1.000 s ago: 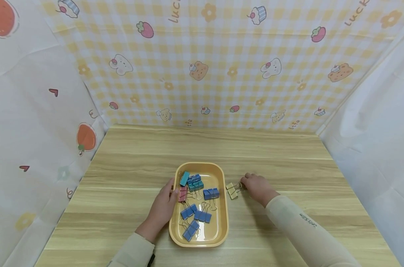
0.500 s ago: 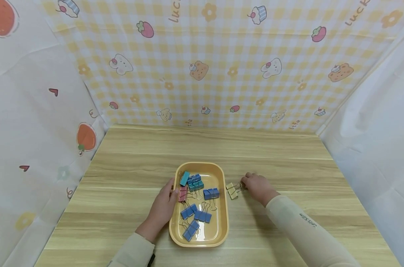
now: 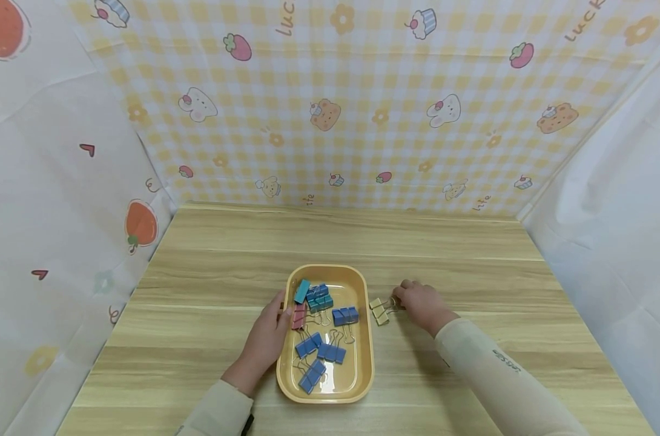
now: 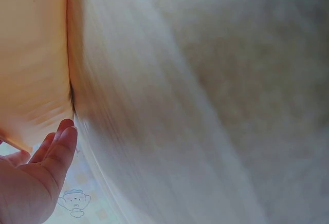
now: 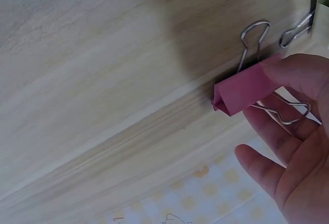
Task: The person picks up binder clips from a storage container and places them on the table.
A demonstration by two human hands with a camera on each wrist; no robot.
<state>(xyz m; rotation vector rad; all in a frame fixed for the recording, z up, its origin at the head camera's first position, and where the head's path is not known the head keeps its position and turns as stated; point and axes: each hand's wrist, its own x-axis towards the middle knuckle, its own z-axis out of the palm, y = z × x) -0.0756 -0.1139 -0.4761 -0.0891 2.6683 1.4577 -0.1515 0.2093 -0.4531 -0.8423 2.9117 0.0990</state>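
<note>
Right wrist | your right hand point(image 5: 306, 154) pinches pink binder clip point(image 5: 247, 86) | head | your left hand point(image 3: 264, 336), fingers straight, touches yellow tray point(image 3: 347, 370)

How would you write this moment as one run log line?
left hand: touches tray | right hand: pinches pink clip | yellow clip: on table, beside tray | blue clips: in tray

A pink, wedge-shaped binder clip point(image 5: 244, 84) with two silvery wire handles spread apart is pinched in the right hand point(image 3: 421, 306). Just beside it, a pale yellow binder clip point(image 3: 379, 312) is left lying near the shallow yellow rounded-rectangular tray point(image 3: 369, 345), whose left wall is held by the left hand point(image 3: 263, 336); blue binder clips point(image 3: 332, 353), teal binder clips point(image 3: 302, 291) and one reddish-pink binder clip point(image 3: 299, 317) are contained inside.
</note>
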